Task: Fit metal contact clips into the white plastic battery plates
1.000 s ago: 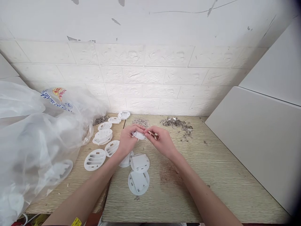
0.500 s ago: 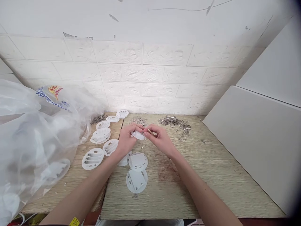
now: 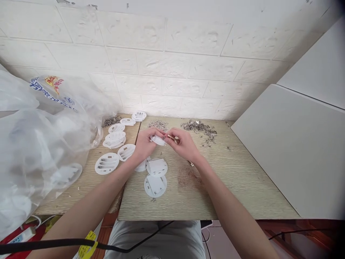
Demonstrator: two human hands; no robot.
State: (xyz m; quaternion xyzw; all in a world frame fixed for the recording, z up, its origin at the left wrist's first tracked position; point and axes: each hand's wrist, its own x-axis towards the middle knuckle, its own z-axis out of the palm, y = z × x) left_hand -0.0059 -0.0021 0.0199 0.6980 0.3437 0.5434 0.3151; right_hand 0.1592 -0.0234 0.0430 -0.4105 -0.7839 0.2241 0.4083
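My left hand (image 3: 145, 144) is closed on a round white plastic battery holder (image 3: 159, 140), tilted above the table. Thumb and fingers of my right hand (image 3: 183, 144) are pinched at the holder's right edge, with a thin tan stick-like tool (image 3: 171, 137) between them; its kind cannot be made out. A small metal contact seems to sit at the pinch, partly hidden by the fingertips. Below the hands, white battery holders (image 3: 155, 186) overlap on the table, and one is partly covered by my left wrist. Loose metal contacts lie behind the hands in a pale heap (image 3: 158, 125) and a darker heap (image 3: 198, 126).
More battery holders (image 3: 107, 163) lie on the left table, beside a large clear plastic bag (image 3: 51, 144) containing others. A white panel (image 3: 275, 144) leans along the right side. The brick-patterned wall (image 3: 172, 64) closes off the back. A black cable (image 3: 115, 247) crosses the lower left.
The camera view has tipped downward, so the table appears higher and my lap shows. Both hands keep their hold on the holder and the tool, with little movement between them.
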